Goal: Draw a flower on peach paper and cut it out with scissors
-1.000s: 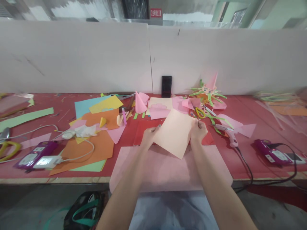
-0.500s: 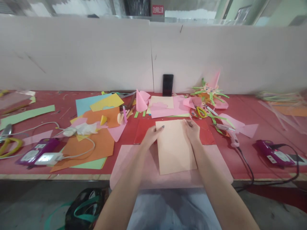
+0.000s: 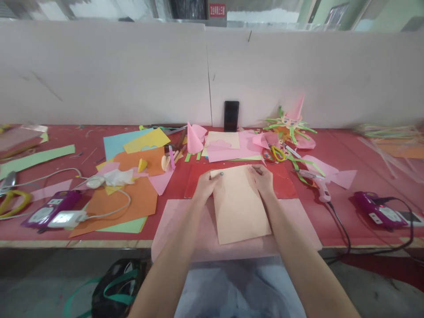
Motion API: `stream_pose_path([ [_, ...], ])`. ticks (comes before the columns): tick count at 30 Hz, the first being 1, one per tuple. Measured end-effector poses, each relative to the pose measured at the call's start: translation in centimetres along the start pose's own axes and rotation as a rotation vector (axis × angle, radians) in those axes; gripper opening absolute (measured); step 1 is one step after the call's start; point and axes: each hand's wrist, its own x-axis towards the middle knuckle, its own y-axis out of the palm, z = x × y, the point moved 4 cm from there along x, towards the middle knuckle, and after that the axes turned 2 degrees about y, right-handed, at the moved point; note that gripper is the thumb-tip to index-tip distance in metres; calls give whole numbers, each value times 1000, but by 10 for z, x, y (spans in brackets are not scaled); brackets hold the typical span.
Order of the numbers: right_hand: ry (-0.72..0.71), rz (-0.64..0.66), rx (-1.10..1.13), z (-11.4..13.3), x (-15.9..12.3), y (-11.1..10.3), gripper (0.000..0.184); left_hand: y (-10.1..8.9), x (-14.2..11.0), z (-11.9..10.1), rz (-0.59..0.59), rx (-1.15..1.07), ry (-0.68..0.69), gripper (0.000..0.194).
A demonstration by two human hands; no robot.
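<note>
A cream sheet of paper is held in front of me, its lower end hanging over a pink mat. My left hand pinches the sheet's upper left corner, thumb on top. At the upper right edge my right hand is closed on the same sheet, its fingertips partly behind the paper. Just beyond the hands lies a flat red sheet, partly covered by the cream paper.
To the left lie orange paper, a purple power strip and cables. At the right rest a glue gun, yellow-handled scissors and another purple power strip. Behind stand a pink cone, a phone and a paper figure.
The cream sheet has turned from a slanted position to nearly upright and come lower over the pink mat. My right hand has shifted left and slightly down with it. Both hands keep their grip.
</note>
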Motion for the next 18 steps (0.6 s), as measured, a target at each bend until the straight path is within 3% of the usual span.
stream_pose_path([
  [12,41,47,53,-3,0,-2,34,0,0,2,-4,-20,-26,32],
  [18,123,255,37,-4,-2,4,33,-4,-3,-7,17,-130,-94,42],
])
